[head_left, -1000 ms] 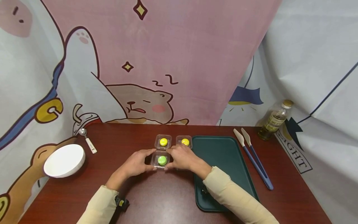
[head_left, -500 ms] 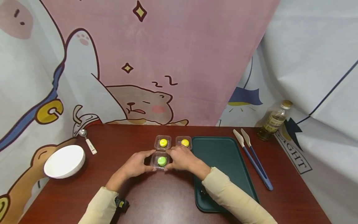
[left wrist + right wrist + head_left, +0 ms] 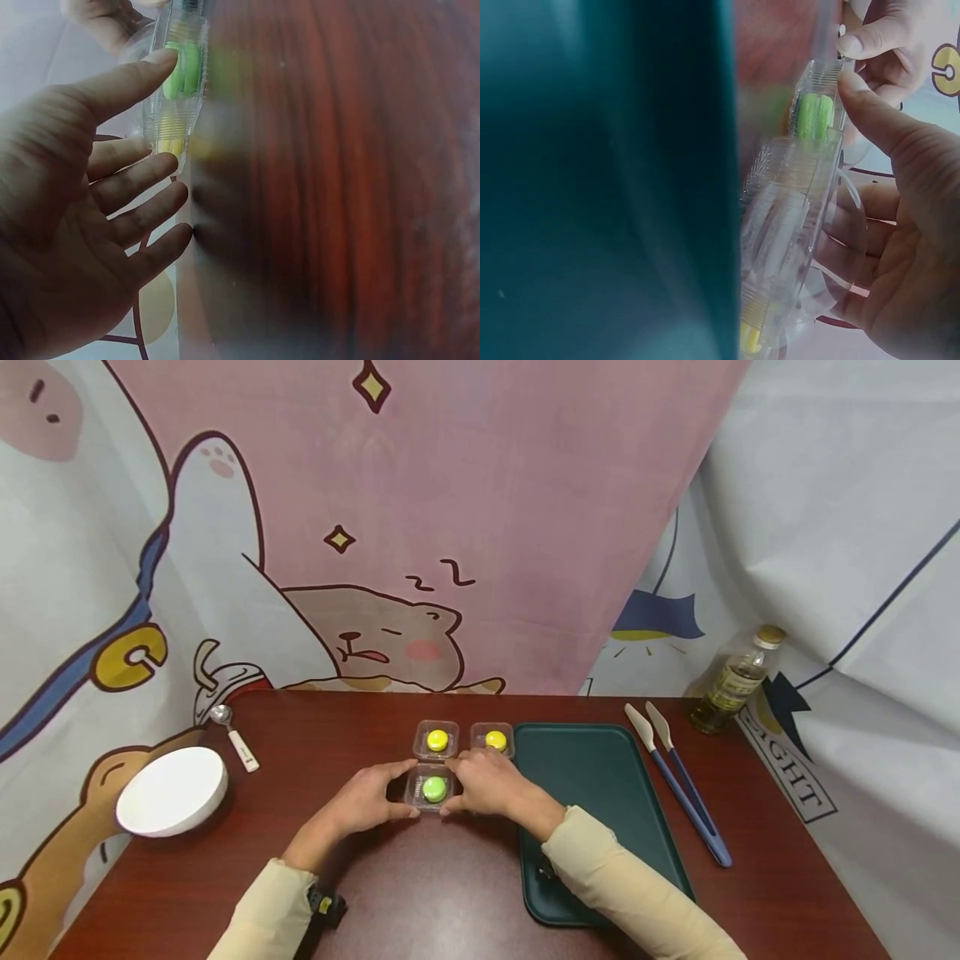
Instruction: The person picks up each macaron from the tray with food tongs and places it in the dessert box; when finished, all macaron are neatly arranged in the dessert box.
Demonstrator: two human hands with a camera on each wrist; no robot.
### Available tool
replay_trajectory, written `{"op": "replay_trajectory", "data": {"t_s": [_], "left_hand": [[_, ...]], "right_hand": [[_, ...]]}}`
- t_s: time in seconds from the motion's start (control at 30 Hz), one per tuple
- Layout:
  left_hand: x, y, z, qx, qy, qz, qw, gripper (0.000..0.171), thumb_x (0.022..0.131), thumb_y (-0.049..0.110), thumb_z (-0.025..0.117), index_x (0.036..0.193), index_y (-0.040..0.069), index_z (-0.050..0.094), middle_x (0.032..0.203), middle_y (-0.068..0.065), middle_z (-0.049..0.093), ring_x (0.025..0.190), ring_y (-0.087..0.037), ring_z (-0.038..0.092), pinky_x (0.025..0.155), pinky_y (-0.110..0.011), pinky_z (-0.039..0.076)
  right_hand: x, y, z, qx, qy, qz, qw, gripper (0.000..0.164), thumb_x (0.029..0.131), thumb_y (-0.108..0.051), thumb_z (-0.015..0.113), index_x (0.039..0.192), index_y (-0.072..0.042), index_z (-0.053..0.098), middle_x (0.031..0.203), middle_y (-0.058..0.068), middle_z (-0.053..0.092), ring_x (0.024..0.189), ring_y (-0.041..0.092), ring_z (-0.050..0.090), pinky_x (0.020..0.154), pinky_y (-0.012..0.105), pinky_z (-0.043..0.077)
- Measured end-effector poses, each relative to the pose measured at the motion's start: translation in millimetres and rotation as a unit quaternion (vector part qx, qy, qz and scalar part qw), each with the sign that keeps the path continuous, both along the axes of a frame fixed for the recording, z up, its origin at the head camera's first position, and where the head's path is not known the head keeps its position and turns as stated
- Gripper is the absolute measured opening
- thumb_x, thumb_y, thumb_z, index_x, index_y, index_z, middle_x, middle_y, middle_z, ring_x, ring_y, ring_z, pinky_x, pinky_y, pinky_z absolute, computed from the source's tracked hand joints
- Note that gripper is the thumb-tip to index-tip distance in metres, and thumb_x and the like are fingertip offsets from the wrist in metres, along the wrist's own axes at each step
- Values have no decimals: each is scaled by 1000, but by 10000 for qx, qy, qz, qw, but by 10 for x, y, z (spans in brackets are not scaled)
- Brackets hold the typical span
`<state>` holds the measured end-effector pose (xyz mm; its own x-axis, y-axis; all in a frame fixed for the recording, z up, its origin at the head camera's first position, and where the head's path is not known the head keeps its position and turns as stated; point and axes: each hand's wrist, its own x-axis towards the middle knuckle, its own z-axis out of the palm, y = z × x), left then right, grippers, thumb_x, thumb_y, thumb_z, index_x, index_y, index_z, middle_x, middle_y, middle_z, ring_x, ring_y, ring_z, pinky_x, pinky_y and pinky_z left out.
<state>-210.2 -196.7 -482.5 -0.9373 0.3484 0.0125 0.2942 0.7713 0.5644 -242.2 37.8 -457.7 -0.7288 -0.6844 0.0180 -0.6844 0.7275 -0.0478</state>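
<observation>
A clear plastic box (image 3: 412,795) with a green macaron (image 3: 434,790) in it sits on the table between both hands. My left hand (image 3: 363,802) touches its left corners with thumb and index finger, the other fingers spread. From the right, my right hand (image 3: 491,783) sets its thumb (image 3: 866,97) on the box's top edge, its index finger near the far corner. Two more clear boxes behind hold yellow macarons (image 3: 437,741). Under the right hand, mostly hidden from the head, the right wrist view shows another box with a pale macaron (image 3: 780,229).
A dark green tray (image 3: 577,743) lies right of the boxes, partly under the right forearm. Beyond it are blue-handled tongs (image 3: 690,797) and an oil bottle (image 3: 731,689). A white bowl (image 3: 172,792) and a small scoop (image 3: 238,743) lie at left. Printed cloth hangs behind.
</observation>
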Motion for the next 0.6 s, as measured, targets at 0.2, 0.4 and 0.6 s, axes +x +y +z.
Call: {"op": "replay_trajectory", "data": {"t_s": [0.2,0.4,0.6], "left_hand": [[-3,-16,3,-17,-9,-42,10000,87,78,34,89,150,8,49,145,-14,60,133,-31,57,109,-51,47],[-12,-41,32,1,-23,-9,10000,91,80,40,86,155,11,43,147,-14,58,134,-32,57,108,-53,48],[-83,106,193,-67,613,308,9976,81,90,51,73,153,8,45,147,-17,57,135,-37,55,111,-66,39]], "right_hand": [[2,31,3,-57,13,-92,9999,69,78,-65,78,124,-15,70,107,2,73,95,18,69,85,39,58],[-26,120,69,-250,114,-10,9996,72,80,-66,75,130,-13,69,112,3,74,100,19,70,89,40,58],[-101,366,138,-860,438,17,9953,65,87,-60,71,128,-10,70,112,6,76,97,21,71,88,45,58]]}}
